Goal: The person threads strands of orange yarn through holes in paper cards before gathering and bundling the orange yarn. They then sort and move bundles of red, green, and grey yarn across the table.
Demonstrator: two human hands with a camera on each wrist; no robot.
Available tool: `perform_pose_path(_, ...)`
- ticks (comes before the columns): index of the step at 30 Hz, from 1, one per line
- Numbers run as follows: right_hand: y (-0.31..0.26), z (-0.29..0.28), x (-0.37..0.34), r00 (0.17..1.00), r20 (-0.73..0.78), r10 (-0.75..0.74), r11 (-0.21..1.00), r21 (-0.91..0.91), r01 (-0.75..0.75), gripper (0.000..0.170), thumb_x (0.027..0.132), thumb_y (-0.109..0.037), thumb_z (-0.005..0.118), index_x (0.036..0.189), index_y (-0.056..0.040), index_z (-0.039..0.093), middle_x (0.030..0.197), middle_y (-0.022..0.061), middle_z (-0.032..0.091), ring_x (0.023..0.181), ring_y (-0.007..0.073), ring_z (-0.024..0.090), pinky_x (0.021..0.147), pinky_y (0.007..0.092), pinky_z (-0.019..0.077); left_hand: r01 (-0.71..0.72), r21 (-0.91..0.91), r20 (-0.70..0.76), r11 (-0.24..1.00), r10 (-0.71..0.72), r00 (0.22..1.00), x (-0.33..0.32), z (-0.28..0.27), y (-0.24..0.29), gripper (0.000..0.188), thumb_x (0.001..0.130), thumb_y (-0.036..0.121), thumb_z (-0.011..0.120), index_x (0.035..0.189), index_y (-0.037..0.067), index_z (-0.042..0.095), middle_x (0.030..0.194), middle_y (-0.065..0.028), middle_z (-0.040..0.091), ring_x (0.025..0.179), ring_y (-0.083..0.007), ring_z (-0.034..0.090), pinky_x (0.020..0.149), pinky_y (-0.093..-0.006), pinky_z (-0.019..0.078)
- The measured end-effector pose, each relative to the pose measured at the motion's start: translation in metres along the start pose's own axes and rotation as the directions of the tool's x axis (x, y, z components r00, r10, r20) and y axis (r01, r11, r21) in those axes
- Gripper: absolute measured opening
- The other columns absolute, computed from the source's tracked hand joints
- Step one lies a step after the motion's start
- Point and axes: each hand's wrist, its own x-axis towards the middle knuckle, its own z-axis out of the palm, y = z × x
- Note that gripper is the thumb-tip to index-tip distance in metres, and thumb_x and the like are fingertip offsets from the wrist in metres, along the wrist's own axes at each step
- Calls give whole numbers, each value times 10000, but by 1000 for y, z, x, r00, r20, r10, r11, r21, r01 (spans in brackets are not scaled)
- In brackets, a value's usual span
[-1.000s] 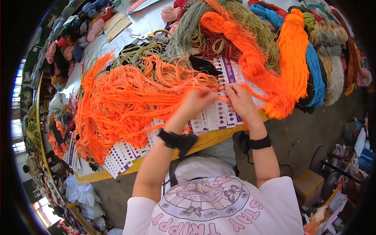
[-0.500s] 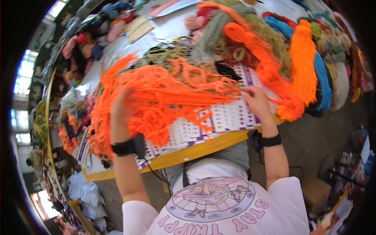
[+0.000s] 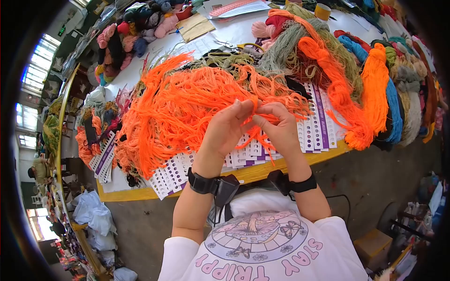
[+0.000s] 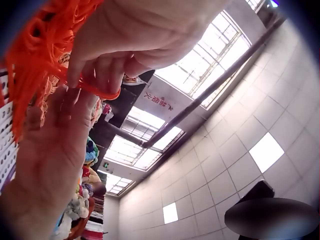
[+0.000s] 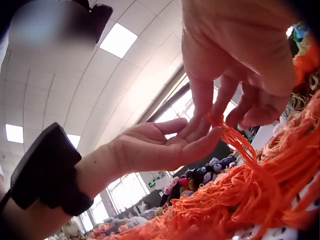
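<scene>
A broad tangle of orange thread (image 3: 178,107) covers the front of the table. My left hand (image 3: 222,131) and right hand (image 3: 282,133) meet fingertip to fingertip over its right part. Between them a thin hank of orange thread (image 5: 242,142) is pinched, its strands trailing down to the pile. The left wrist view shows a small bent loop of this thread (image 4: 107,93) passing at the left fingers. Thumb and forefinger of the right hand grip the hank from above in the right wrist view. Palm up, the left hand holds it with its fingertips.
White punched thread cards (image 3: 316,131) lie under the pile along the yellow table edge (image 3: 145,194). To the right are a brighter orange hank (image 3: 375,84), a blue hank (image 3: 393,107) and grey-green thread (image 3: 283,47). Scissors (image 3: 227,44) rest behind the pile.
My left hand swept left along the stretched orange strands, then came back right to meet the right hand. The strands, drawn straight earlier, now hang from the fingers.
</scene>
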Motion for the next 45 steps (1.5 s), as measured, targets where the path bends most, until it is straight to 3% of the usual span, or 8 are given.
perform_pose_path(6, -15, -1, -4, 994, -106, -10, 994, -110, -1, 120, 728, -100, 643, 817, -29, 604, 796, 39, 580, 672, 109, 553, 604, 241, 441, -71, 455, -195, 888, 177, 965, 1, 3, -19, 277, 861, 271, 525, 954, 19, 596, 911, -20, 598, 840, -93, 534, 741, -242, 415)
perform_pose_path(12, -12, -6, -13, 995, -24, 98, 995, 35, -97, 76, 748, -77, 609, 800, -24, 589, 757, 26, 594, 598, 72, 530, 537, 209, 434, -216, 555, -68, 803, 303, 951, 5, 10, -33, 238, 855, 250, 545, 894, 22, 600, 813, 9, 582, 760, -52, 504, 699, -202, 397)
perform_pose_path(15, -5, -9, -14, 987, -15, 160, 962, 226, -152, 86, 752, -66, 608, 824, -22, 595, 773, 22, 594, 639, 76, 532, 577, 212, 440, -199, 453, -61, 869, 253, 966, 12, -1, -36, 257, 864, 272, 523, 874, 25, 595, 891, -34, 592, 823, -91, 529, 741, -237, 418)
perform_pose_path(18, -6, -14, -15, 989, -46, 142, 966, 226, -128, 101, 749, -57, 614, 843, -21, 607, 794, 20, 588, 679, 86, 535, 615, 220, 440, 3, -118, -71, 993, -12, 997, 10, 10, -32, 269, 872, 283, 501, 855, 29, 589, 994, -89, 580, 911, -153, 542, 802, -294, 432)
perform_pose_path(24, -10, -19, -14, 999, -8, 44, 998, 51, -43, 92, 728, -51, 637, 814, -20, 625, 789, 28, 571, 683, 96, 521, 628, 232, 429, -23, -25, -34, 999, 22, 999, 3, 27, -33, 253, 868, 259, 511, 906, 23, 594, 1050, -118, 571, 939, -191, 547, 853, -337, 421)
perform_pose_path(28, -24, -23, -21, 999, -12, 36, 993, -114, -37, 111, 716, -47, 642, 821, -16, 624, 759, 37, 563, 676, 101, 516, 629, 233, 427, -158, 388, -81, 908, 204, 976, 6, 19, -39, 209, 847, 195, 549, 910, 2, 600, 1030, -130, 587, 905, -178, 564, 825, -314, 439)
perform_pose_path(34, -13, -24, -20, 984, 11, 176, 917, 362, -168, 116, 751, -57, 624, 848, 5, 616, 790, 19, 594, 702, 81, 535, 632, 220, 440, -232, 325, -35, 917, 257, 966, 2, 30, -39, 197, 850, 148, 536, 941, -13, 605, 1084, -152, 563, 974, -198, 554, 806, -321, 470)
perform_pose_path(45, -21, -28, -18, 942, 70, 327, 788, 531, -313, 97, 776, -75, 629, 850, -14, 631, 744, 12, 607, 676, 47, 538, 611, 187, 441, -212, 132, -27, 968, 217, 976, 0, 21, -40, 209, 869, 143, 506, 981, -11, 592, 1094, -146, 559, 960, -192, 564, 785, -335, 494)
